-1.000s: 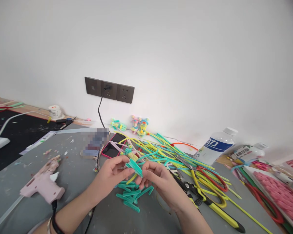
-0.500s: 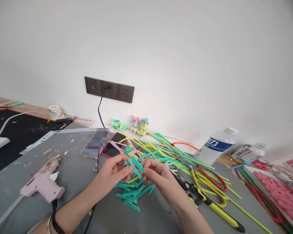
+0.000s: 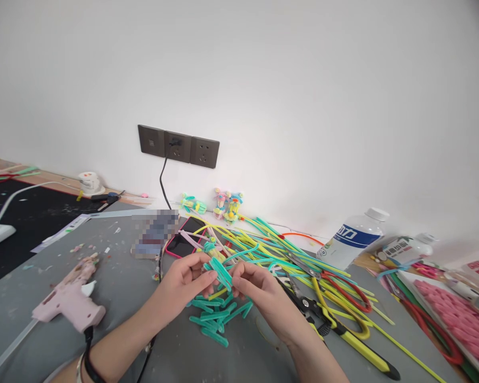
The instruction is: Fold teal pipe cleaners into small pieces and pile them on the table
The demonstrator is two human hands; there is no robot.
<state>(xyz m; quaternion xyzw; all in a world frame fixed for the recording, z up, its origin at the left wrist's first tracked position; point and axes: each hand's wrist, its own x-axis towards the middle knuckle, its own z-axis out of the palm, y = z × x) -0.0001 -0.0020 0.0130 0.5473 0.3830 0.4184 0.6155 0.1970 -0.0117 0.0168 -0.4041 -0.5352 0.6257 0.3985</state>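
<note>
Between my two hands is a small bundle of short teal pipe cleaner pieces [image 3: 219,273], laid side by side. My left hand [image 3: 194,275] is closed, pinching the bundle between thumb and fingers. On the opposite side, the curled fingers of my right hand [image 3: 245,282] close on the bundle's edge; their tips are partly hidden. Below them, a loose pile of cut teal pipe cleaner pieces [image 3: 214,322] lies on the grey mat [image 3: 175,351]. Just behind the bundle lies a pipe cleaner figure [image 3: 210,246] with a teal top, partly covered.
Long yellow and teal pipe cleaners [image 3: 279,244] spread behind and right, with yellow-black pliers [image 3: 355,346] and red-handled scissors [image 3: 349,292]. A pink glue gun [image 3: 69,303] lies left. A bottle [image 3: 353,236] stands right; small figures [image 3: 227,205] are by the wall.
My right hand has moved slightly left, and the teal piece that stood apart now lies against the others in the bundle. My left hand has stayed in place.
</note>
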